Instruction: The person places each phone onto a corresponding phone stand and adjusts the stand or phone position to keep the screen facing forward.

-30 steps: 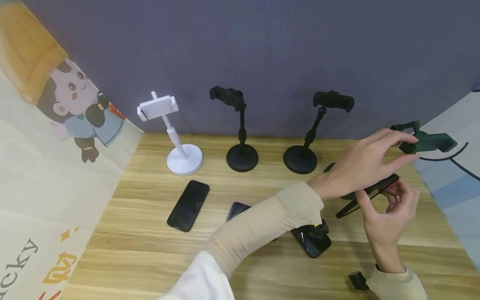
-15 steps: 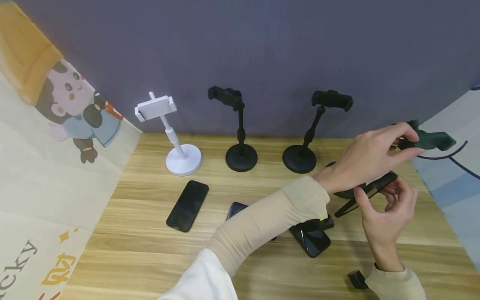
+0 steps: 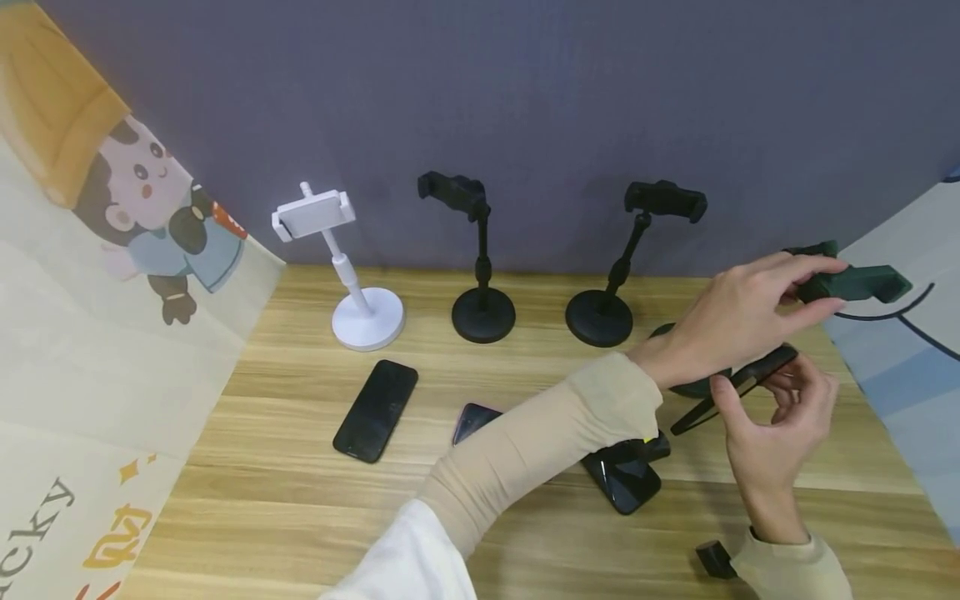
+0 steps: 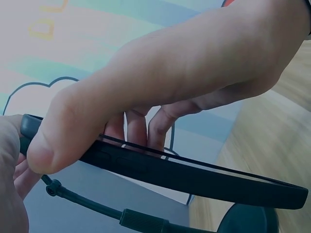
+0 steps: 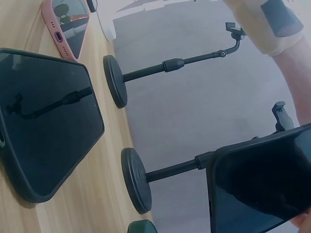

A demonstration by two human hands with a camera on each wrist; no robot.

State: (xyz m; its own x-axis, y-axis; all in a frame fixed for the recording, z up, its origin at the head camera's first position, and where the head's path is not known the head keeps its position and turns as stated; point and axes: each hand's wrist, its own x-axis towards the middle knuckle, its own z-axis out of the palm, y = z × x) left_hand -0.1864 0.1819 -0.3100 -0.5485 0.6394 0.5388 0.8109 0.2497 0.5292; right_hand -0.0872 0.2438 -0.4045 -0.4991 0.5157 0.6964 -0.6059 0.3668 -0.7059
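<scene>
My left hand (image 3: pixel 738 312) reaches across to the far right and grips the dark green clamp (image 3: pixel 862 283) of a phone stand between thumb and fingers. That stand's round base (image 3: pixel 693 387) shows partly behind my wrist; its pole appears in the left wrist view, running to the base (image 4: pixel 250 221). Below it, my right hand (image 3: pixel 780 437) holds a black phone (image 3: pixel 693 417) tilted above the table, thumb on one side and fingers curled behind. The left wrist view shows the phone edge-on (image 4: pixel 194 179), apparently apart from the clamp, though hands hide part. Its dark screen (image 5: pixel 262 179) faces the right wrist camera.
Along the wall stand a white phone stand (image 3: pixel 367 319), a black stand (image 3: pixel 483 315) and another black stand (image 3: pixel 600 318). A black phone (image 3: pixel 377 411), a pink-edged phone (image 3: pixel 474 419) half under my left sleeve, and another dark phone (image 3: pixel 626 485) lie on the wooden table.
My left hand has shifted slightly right, its thumb and fingers further onto the green clamp. The phone in my right hand has barely moved.
</scene>
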